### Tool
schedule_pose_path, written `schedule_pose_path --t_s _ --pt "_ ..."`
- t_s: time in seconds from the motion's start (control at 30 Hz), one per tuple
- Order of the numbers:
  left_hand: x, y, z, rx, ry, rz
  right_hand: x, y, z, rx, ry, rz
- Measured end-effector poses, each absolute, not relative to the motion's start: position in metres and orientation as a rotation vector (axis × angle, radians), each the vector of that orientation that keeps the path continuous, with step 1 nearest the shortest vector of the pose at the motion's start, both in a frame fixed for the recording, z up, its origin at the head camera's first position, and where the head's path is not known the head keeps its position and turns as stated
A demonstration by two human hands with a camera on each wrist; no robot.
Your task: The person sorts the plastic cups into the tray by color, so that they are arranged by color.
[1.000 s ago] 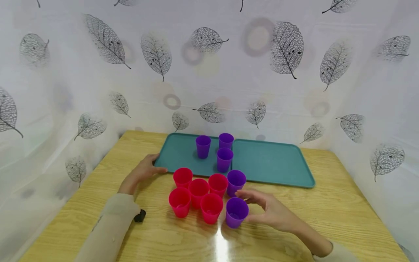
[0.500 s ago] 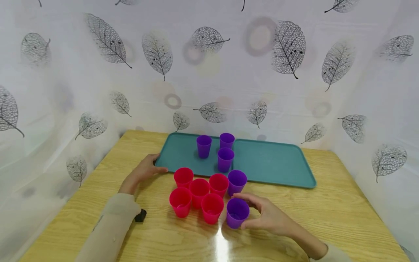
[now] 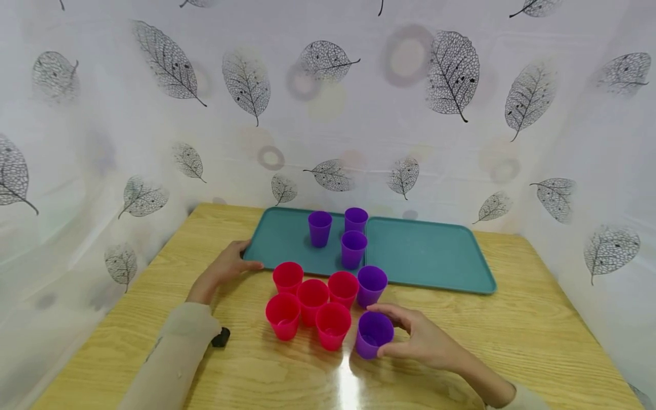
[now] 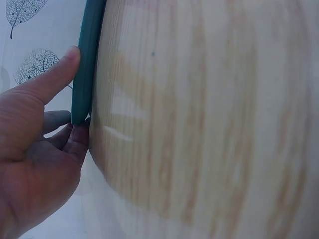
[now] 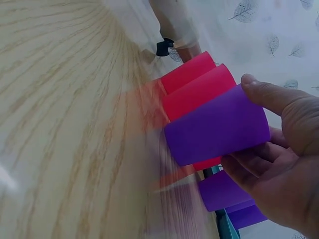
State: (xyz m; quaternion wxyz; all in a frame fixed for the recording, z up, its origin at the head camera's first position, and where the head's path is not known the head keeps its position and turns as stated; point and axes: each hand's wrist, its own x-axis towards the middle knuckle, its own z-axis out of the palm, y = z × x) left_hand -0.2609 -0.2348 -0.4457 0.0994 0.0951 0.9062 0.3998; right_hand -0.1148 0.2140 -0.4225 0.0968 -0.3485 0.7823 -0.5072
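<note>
Head view: A person's right hand (image 3: 427, 339) holds a purple cup (image 3: 369, 343) between thumb and fingers, near the front of a wooden table (image 3: 512, 341). Five red cups (image 3: 333, 330) stand bunched just to its left, mouths up. A second purple cup (image 3: 370, 290) stands just behind the held one, in front of two teal trays set side by side. Three more purple cups (image 3: 320, 233) stand on the left tray (image 3: 282, 242), toward its right side; the right tray (image 3: 427, 250) lies alongside. The left hand (image 3: 228, 266) grips the left tray at its near left corner, well apart from the held cup. A black object (image 3: 220, 337) shows beside the left sleeve (image 3: 176, 341), and leaf-printed sheeting (image 3: 359, 131) hangs behind.

Left wrist view: The left thumb (image 4: 62, 69) presses the tray's side while the fingers curl in at its corner.

Right wrist view: Thumb and fingers span the purple cup, the thumb at its rim. Red cups show close behind it. Whether the cup's base touches the table is impossible to tell.
</note>
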Motion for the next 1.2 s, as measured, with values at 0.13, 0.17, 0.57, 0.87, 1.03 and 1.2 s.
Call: schedule_pose_path --t_s 0.13,0.17,0.57,0.87,1.03,1.2 --pt "-0.261 -0.235 -0.447 0.286 2.684 1.193 -0.111 0.219 -0.419 -1.016 2.329 -1.492" --pt "-0.261 -0.235 -0.447 0.287 2.683 1.196 -0.110 0.221 -0.418 -1.010 2.339 -1.481" --pt "-0.259 -0.233 -0.443 0.273 2.665 1.200 -0.107 0.247 -0.380 -0.944 2.416 -1.505" --pt "-0.259 -0.233 -0.445 0.283 2.677 1.201 -0.128 0.265 -0.339 -1.051 2.324 -1.651" --pt "-0.260 -0.234 -0.446 0.289 2.671 1.205 -0.149 0.267 -0.317 -1.024 2.322 -1.691" --pt "-0.259 -0.234 -0.445 0.298 2.667 1.208 -0.177 0.259 -0.300 -0.935 2.395 -1.666"
